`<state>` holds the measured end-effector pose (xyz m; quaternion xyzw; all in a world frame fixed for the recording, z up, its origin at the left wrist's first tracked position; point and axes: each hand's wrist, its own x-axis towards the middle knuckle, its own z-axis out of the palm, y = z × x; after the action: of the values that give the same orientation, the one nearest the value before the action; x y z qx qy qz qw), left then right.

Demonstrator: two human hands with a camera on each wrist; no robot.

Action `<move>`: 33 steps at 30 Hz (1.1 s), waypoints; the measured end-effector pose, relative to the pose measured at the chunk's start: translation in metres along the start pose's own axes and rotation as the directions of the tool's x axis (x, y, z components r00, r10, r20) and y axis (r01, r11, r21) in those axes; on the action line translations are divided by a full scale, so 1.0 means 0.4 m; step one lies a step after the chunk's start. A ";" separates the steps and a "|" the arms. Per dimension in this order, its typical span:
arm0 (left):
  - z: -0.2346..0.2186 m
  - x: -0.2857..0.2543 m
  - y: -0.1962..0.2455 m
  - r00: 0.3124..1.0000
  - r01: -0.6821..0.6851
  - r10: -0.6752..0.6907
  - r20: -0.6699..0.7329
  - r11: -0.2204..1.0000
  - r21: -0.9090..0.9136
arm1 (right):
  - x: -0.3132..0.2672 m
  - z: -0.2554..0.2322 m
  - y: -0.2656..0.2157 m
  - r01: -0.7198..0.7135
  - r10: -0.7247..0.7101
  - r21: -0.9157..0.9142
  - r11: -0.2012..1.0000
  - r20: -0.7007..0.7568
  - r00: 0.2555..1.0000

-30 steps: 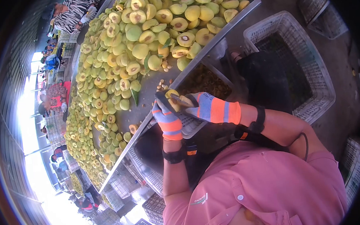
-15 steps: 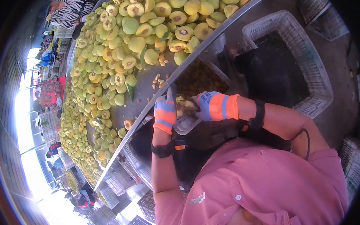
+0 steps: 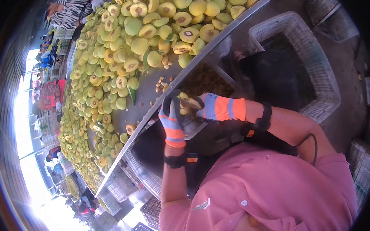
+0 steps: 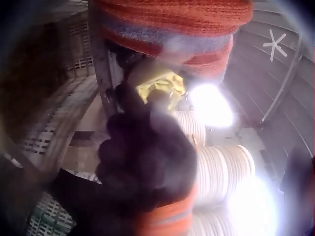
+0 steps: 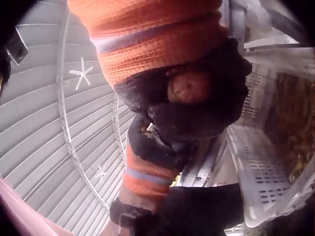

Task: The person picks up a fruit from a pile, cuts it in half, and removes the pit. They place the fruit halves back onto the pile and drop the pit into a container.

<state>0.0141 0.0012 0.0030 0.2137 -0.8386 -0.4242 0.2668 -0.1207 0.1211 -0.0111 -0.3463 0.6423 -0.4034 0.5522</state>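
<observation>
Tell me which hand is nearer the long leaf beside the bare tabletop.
Left. The left hand is right of the leaf, by the table's edge; the right hand is farther right.

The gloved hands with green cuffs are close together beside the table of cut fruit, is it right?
Not green: the cuffs are orange with bluish stripes, as the head view shows. The left hand and right hand are close together beside the table of cut fruit.
</observation>
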 end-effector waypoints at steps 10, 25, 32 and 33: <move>0.045 0.002 0.014 0.963 -0.004 -0.004 -0.271 1.000 -0.029 | -0.012 0.045 0.008 0.170 -0.168 0.028 0.985 -0.057 0.984; 0.059 0.053 0.053 0.884 0.314 -0.353 -0.307 0.934 -0.173 | -0.058 -0.019 -0.089 -0.026 0.018 0.151 0.988 0.050 0.999; 0.022 0.057 0.028 0.972 0.233 -0.225 -0.060 0.950 0.206 | -0.033 -0.008 -0.023 0.037 -0.037 0.011 0.999 0.073 0.997; 0.004 0.064 0.021 0.990 0.119 -0.135 0.035 0.947 0.299 | -0.035 -0.019 -0.019 0.033 -0.040 0.052 0.998 0.133 0.990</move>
<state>-0.0076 -0.0081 0.0160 0.2929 -0.8842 -0.3159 0.1806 -0.1261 0.1312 0.0020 -0.3701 0.5872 -0.4052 0.5950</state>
